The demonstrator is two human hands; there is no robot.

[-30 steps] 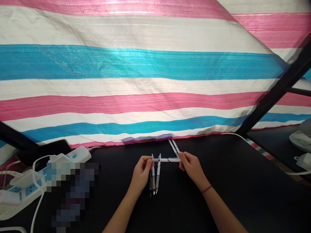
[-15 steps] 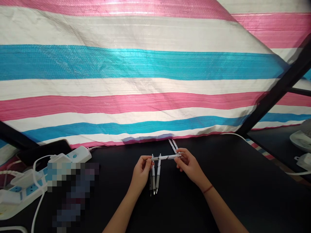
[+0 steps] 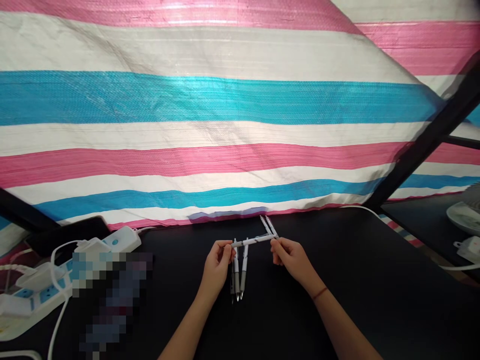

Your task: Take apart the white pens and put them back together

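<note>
My left hand (image 3: 216, 265) is closed in a pinch on the left end of a slim white retractable pen (image 3: 253, 241). The pen is held above the table at the middle of my view, tilted slightly up toward the right, and its printed barrel looks smooth and glossy. My right hand (image 3: 293, 260) is curled at the pen's other end, with its fingertips (image 3: 276, 250) right by the tip; from here I cannot tell whether they grip the pen or only touch it. A thin reddish cord bracelet (image 3: 319, 293) circles my right wrist.

At 6 o'clock from the held pen, three pens (image 3: 240, 272) lie close together on the matte black table (image 3: 356, 300), their metal tips pointing toward me. My left hand partly covers their upper ends, and the leftmost looks darker. At 1 o'clock, two more white pens (image 3: 268, 226) lie in a narrow V near the far edge of the table.

Behind them hangs a creased, woven plastic tarp (image 3: 225, 105) with pink, white and blue stripes. A black metal bar (image 3: 423, 145) cuts across it at 2 o'clock. At 8 o'clock sits a white power strip (image 3: 37, 295) with blue sockets, tangled in white cables (image 3: 56, 315), and a dark phone (image 3: 67, 235) lies at 9 o'clock. A pixelated patch (image 3: 112, 300) hides what lies beside the strip. At 3 o'clock, a pale round dish (image 3: 465, 217) is cut off by the frame edge, so I cannot make it out fully.
</note>
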